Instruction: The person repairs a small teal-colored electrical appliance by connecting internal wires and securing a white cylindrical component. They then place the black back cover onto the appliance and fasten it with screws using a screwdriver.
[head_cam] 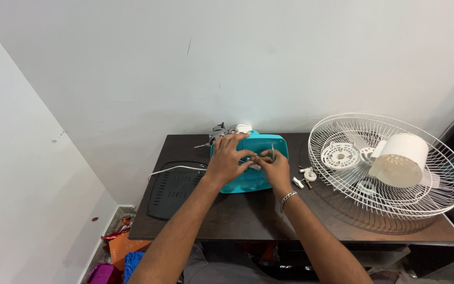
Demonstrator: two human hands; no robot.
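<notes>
At the counter's (237, 221) left end a black vented panel (177, 189) lies flat, a white cord (177, 168) trailing over it. Just right, the left hand (227, 155) is spread wide, palm pressing the teal fan base (250, 163) down. The right hand (274, 165) is pinched narrow around a small tool (272, 151) at the base's middle, so a fastening step seems in hand; it calls for steady bracing. The base is glossy and rounded. Farther right sit loose white fittings (306, 176) and the white fan grille (390, 163).
</notes>
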